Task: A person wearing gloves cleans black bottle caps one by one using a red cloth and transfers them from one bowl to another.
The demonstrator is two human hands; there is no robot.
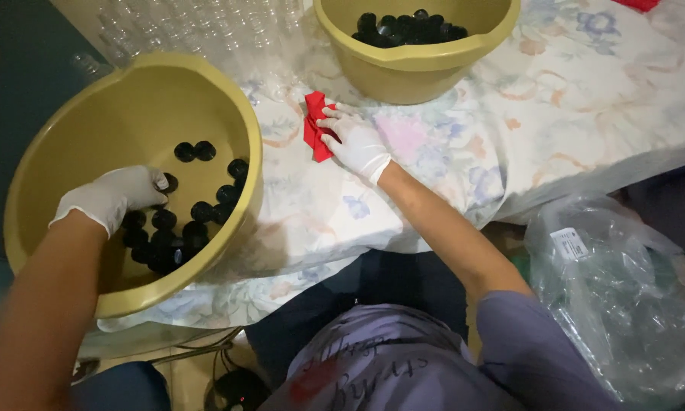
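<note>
My left hand (114,196) is curled among the black caps (176,228) in the near basin (68,129); whether it grips one, I cannot tell. My right hand (355,141) lies flat, fingers spread, on the red cloth (313,122). I'd pinch single caps, keeping the cloth pinned.

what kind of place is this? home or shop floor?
Probably a home workspace for small-scale packing: a table under a floral cloth, plastic basins of black caps, and a bag of clear empties.
</note>
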